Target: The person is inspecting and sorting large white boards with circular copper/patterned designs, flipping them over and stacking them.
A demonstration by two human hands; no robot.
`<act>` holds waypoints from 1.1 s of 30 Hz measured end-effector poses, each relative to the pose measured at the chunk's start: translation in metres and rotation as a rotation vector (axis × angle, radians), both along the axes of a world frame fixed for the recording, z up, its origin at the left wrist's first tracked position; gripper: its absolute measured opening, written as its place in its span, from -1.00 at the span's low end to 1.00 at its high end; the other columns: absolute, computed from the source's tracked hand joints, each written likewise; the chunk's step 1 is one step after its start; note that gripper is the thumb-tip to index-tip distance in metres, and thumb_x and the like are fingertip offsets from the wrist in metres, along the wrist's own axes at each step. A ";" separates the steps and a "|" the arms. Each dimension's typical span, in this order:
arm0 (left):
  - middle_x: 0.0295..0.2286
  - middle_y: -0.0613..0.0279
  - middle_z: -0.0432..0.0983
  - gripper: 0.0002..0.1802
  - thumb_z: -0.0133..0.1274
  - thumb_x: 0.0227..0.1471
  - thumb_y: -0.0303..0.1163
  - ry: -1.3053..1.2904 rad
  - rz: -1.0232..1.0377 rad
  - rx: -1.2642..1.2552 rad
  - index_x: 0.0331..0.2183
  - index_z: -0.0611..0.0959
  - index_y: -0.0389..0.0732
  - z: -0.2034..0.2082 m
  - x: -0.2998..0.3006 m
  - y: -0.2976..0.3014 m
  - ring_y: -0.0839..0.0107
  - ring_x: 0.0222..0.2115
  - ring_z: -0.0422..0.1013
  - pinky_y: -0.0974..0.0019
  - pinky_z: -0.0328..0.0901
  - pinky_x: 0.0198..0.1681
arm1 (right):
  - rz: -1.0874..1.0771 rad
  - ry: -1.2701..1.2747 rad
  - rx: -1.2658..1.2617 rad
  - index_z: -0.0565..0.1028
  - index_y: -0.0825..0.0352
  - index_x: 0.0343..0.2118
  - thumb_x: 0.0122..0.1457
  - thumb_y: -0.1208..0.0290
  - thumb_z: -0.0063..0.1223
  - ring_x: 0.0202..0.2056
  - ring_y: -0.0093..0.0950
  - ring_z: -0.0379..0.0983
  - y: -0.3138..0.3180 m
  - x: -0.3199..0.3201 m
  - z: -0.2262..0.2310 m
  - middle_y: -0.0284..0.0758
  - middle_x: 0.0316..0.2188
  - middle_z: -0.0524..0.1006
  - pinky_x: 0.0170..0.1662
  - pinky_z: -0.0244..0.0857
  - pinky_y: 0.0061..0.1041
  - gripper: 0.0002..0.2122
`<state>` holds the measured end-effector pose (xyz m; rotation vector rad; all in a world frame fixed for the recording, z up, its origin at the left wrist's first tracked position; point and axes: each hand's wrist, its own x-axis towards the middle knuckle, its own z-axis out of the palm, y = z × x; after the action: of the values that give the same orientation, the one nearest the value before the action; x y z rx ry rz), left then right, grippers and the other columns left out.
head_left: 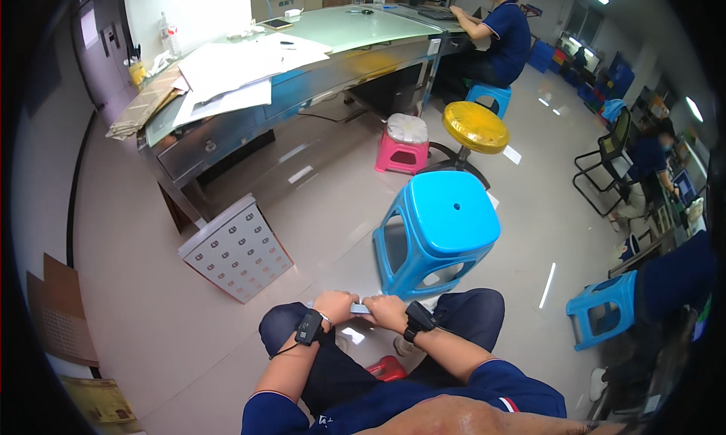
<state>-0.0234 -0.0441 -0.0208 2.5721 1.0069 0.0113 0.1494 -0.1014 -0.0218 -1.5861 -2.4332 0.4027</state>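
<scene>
Close together in front of my knees, my left hand [337,306] and my right hand [386,313] are closed around a small pale grey bar-like piece [360,309]. Only its middle shows between my fists, with a bit at the left end; its kind I cannot make out. Both wrists carry black strapped devices. Just beyond my right hand stands a blue plastic stool [456,214] with a hole in its seat. A red object [387,368] lies low between my legs, partly hidden.
A white patterned box [238,250] stands on the floor ahead left. Beyond is a glass-topped desk [355,38] with papers [234,68]. A pink stool [402,144] and yellow round stool [475,126] stand nearby. One person [508,34] sits at the desk; others sit at right.
</scene>
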 end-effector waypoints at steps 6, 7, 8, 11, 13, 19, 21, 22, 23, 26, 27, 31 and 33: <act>-0.52 0.19 0.53 -0.69 0.10 -0.21 -0.08 -0.006 0.005 0.006 -0.40 0.61 -0.04 -0.003 0.004 0.004 0.20 -0.42 0.46 0.19 0.34 -0.37 | 0.037 0.026 -0.036 0.44 0.30 -0.41 0.02 0.14 0.02 -0.52 -0.19 0.45 0.011 0.008 0.005 -0.16 -0.60 0.49 -0.46 0.32 -0.28 -0.72; -0.51 0.19 0.53 -0.70 0.09 -0.20 -0.09 -0.008 -0.024 0.024 -0.40 0.61 -0.04 -0.002 0.006 0.004 0.20 -0.43 0.47 0.19 0.34 -0.38 | 0.051 0.040 -0.043 0.44 0.30 -0.40 0.02 0.14 0.02 -0.51 -0.20 0.46 0.011 0.010 0.006 -0.16 -0.59 0.50 -0.46 0.32 -0.28 -0.72; -0.51 0.20 0.53 -0.70 0.08 -0.19 -0.09 -0.017 -0.049 0.056 -0.40 0.61 -0.05 -0.002 0.008 0.005 0.19 -0.44 0.47 0.19 0.35 -0.39 | 0.040 0.028 -0.041 0.45 0.29 -0.40 0.02 0.13 0.03 -0.50 -0.20 0.46 0.010 0.012 0.006 -0.16 -0.58 0.50 -0.46 0.32 -0.28 -0.71; -0.52 0.17 0.53 -0.74 0.10 -0.19 -0.15 -0.010 -0.060 0.043 -0.41 0.59 -0.07 -0.001 0.017 -0.002 0.20 -0.45 0.48 0.19 0.36 -0.40 | 0.024 0.010 -0.075 0.45 0.29 -0.39 0.02 0.13 0.03 -0.50 -0.20 0.46 0.003 0.020 0.007 -0.17 -0.57 0.50 -0.46 0.32 -0.28 -0.71; -0.52 0.14 0.53 -0.77 0.10 -0.18 -0.20 -0.044 -0.082 0.039 -0.41 0.59 -0.08 0.000 0.024 -0.006 0.20 -0.45 0.49 0.21 0.36 -0.40 | 0.043 0.050 -0.050 0.45 0.28 -0.39 0.02 0.13 0.03 -0.50 -0.21 0.46 -0.001 0.027 0.008 -0.18 -0.58 0.50 -0.46 0.31 -0.29 -0.72; -0.52 0.14 0.54 -0.78 0.10 -0.18 -0.25 -0.027 -0.167 0.006 -0.40 0.59 -0.10 -0.002 0.046 -0.008 0.19 -0.45 0.49 0.20 0.37 -0.40 | 0.042 0.009 -0.006 0.46 0.26 -0.41 0.01 0.09 0.04 -0.52 -0.22 0.45 -0.007 0.046 0.014 -0.18 -0.61 0.49 -0.47 0.31 -0.31 -0.70; -0.52 0.14 0.54 -0.78 0.10 -0.18 -0.26 -0.028 -0.185 0.014 -0.40 0.59 -0.11 -0.003 0.052 -0.004 0.19 -0.44 0.49 0.20 0.37 -0.40 | 0.046 0.022 -0.007 0.47 0.26 -0.40 0.00 0.08 0.05 -0.54 -0.22 0.45 -0.006 0.049 0.014 -0.18 -0.62 0.49 -0.48 0.31 -0.31 -0.70; -0.51 0.13 0.54 -0.78 0.10 -0.19 -0.28 -0.036 -0.222 0.023 -0.40 0.59 -0.12 -0.004 0.054 -0.002 0.19 -0.44 0.49 0.19 0.37 -0.40 | 0.037 0.042 0.028 0.47 0.25 -0.40 -0.01 0.07 0.06 -0.55 -0.22 0.44 -0.006 0.050 0.014 -0.18 -0.63 0.48 -0.48 0.31 -0.31 -0.69; -0.51 0.13 0.54 -0.79 0.11 -0.20 -0.29 -0.036 -0.214 -0.004 -0.41 0.60 -0.13 -0.005 0.056 0.000 0.18 -0.44 0.49 0.19 0.37 -0.39 | 0.008 0.006 0.003 0.49 0.25 -0.40 -0.04 0.08 0.10 -0.57 -0.22 0.44 -0.005 0.051 0.013 -0.18 -0.65 0.48 -0.49 0.30 -0.31 -0.69; -0.52 0.12 0.54 -0.80 0.12 -0.21 -0.30 -0.015 -0.222 0.002 -0.43 0.61 -0.14 -0.006 0.063 0.006 0.19 -0.44 0.49 0.20 0.37 -0.39 | -0.006 0.022 0.055 0.50 0.26 -0.43 -0.06 0.10 0.13 -0.58 -0.22 0.44 -0.001 0.054 0.012 -0.18 -0.66 0.47 -0.51 0.30 -0.31 -0.71; -0.52 0.13 0.54 -0.81 0.11 -0.22 -0.31 -0.025 -0.230 -0.009 -0.44 0.61 -0.14 -0.006 0.067 0.007 0.19 -0.45 0.49 0.19 0.37 -0.39 | -0.011 0.037 0.062 0.50 0.27 -0.46 -0.07 0.13 0.15 -0.59 -0.22 0.43 0.000 0.056 0.012 -0.20 -0.67 0.47 -0.53 0.29 -0.32 -0.72; -0.54 0.15 0.55 -0.87 0.11 -0.22 -0.30 -0.064 -0.206 0.027 -0.55 0.63 -0.13 -0.002 0.089 0.008 0.24 -0.44 0.50 0.23 0.37 -0.41 | -0.009 0.069 -0.040 0.49 0.29 -0.48 -0.10 0.21 0.19 -0.63 -0.25 0.42 0.002 0.072 0.016 -0.20 -0.69 0.45 -0.55 0.27 -0.35 -0.75; -0.55 0.17 0.55 -0.88 0.11 -0.23 -0.29 -0.068 -0.212 0.066 -0.61 0.64 -0.12 0.003 0.102 0.007 0.28 -0.44 0.50 0.27 0.36 -0.43 | -0.057 0.063 -0.072 0.49 0.30 -0.49 -0.12 0.23 0.21 -0.64 -0.25 0.41 0.001 0.085 0.020 -0.19 -0.69 0.45 -0.56 0.26 -0.36 -0.75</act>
<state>0.0788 -0.0370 -0.0181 2.7060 0.7173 0.0766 0.2345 -0.1008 -0.0022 -1.6422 -2.3458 0.5273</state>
